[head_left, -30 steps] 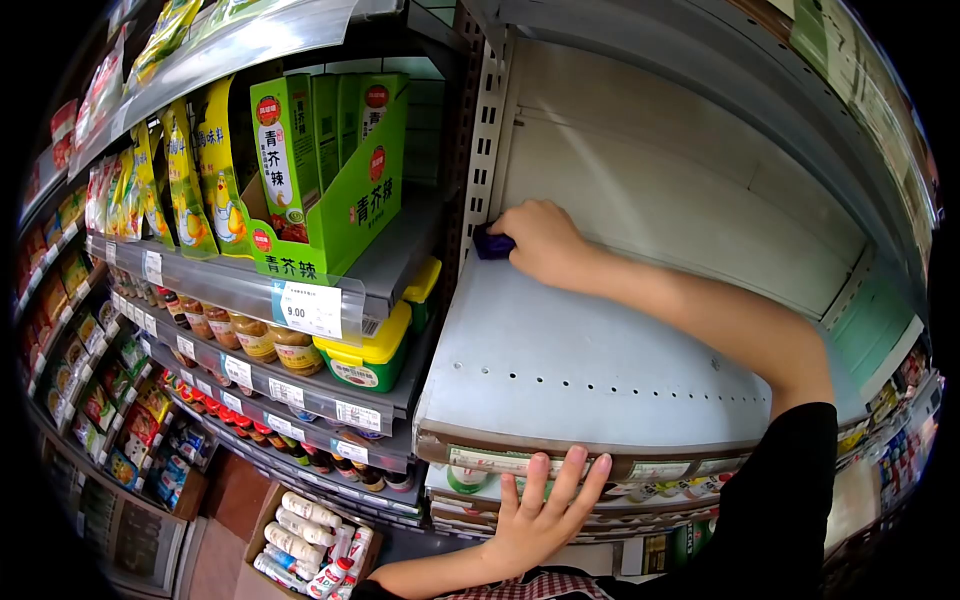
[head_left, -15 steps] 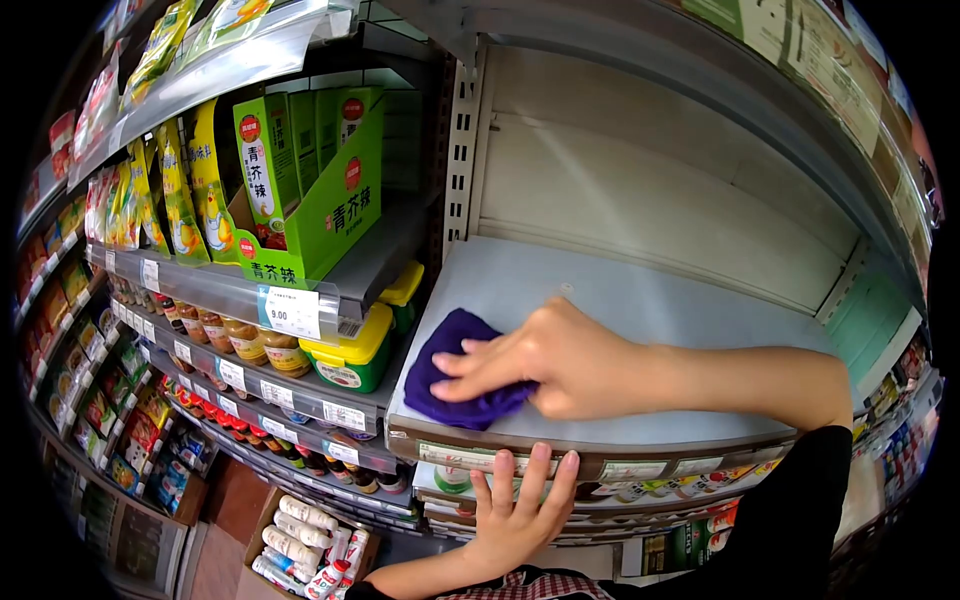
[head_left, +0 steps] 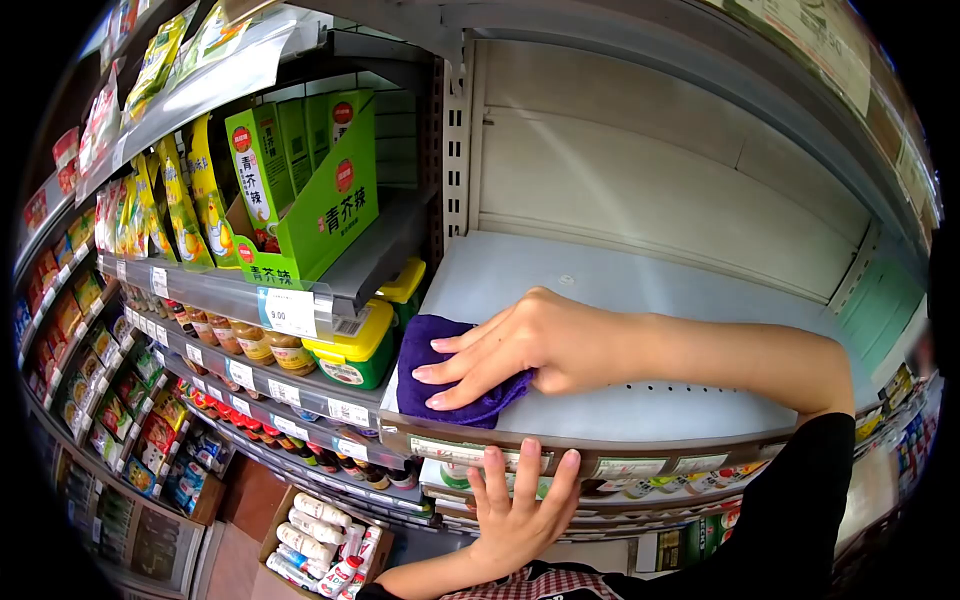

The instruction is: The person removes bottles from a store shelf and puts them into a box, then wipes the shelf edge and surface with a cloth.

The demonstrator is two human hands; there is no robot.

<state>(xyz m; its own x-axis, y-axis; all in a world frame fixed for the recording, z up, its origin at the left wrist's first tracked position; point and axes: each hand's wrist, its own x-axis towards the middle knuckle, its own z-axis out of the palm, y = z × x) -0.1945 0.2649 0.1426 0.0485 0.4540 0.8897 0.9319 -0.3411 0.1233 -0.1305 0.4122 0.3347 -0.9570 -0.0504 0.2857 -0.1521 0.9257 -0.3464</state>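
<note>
My right hand presses a folded purple cloth down onto the light grey shelf board, at its front left corner. The fingers lie over the cloth and point left, and the thumb is partly hidden under the palm. Lower down, my left hand rests with spread fingers against the price-label strip along the shelf's front edge, holding nothing.
On the left shelf stand a green display box, yellow pouches and a yellow-lidded green tub close to the cloth. An upper shelf overhangs the board. Below on the floor is a carton of white bottles.
My right hand and the cloth have shifted slightly toward the shelf's front left corner, and the fingers now lie more over the cloth. My left hand stays at the front edge.
</note>
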